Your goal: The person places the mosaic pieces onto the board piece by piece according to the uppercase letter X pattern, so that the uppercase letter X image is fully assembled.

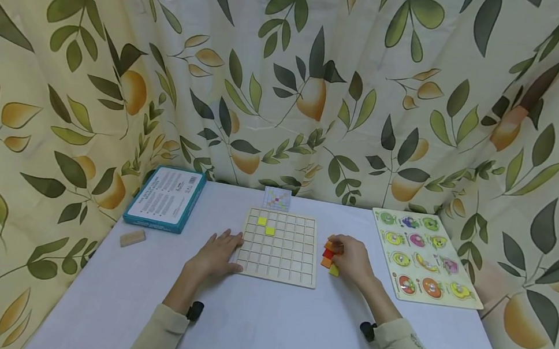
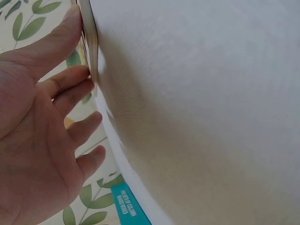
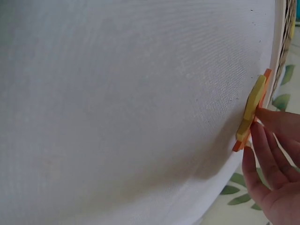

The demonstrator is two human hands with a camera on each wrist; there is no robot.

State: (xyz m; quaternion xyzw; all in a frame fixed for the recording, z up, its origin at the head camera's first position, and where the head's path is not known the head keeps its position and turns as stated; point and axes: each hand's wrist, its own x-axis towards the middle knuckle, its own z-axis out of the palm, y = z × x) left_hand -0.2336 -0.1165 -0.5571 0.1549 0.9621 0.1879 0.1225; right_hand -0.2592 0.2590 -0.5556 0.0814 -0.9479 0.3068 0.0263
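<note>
A square wooden grid board (image 1: pixel 279 262) lies on the table with two yellow tiles (image 1: pixel 270 231) in its upper left cells. My left hand (image 1: pixel 214 255) rests at the board's left edge, fingers spread and thumb near the lower corner. In the left wrist view, the thumb and fingertips touch the board's edge (image 2: pixel 89 37). Right of the board, my right hand (image 1: pixel 351 260) has its curled fingers at a small group of orange, red and yellow tiles (image 1: pixel 326 262). Thumb and fingers pinch a tile there; which one is partly hidden. From the right wrist, a yellow tile (image 3: pixel 253 101) shows beside the fingertips.
A small patterned card (image 1: pixel 277 198) stands behind the board. At the back left lies a teal box (image 1: pixel 163 198), with a wooden block (image 1: pixel 132 238) in front of it. A fruit picture board (image 1: pixel 426 259) lies to the right. Patterned curtain surrounds the white table.
</note>
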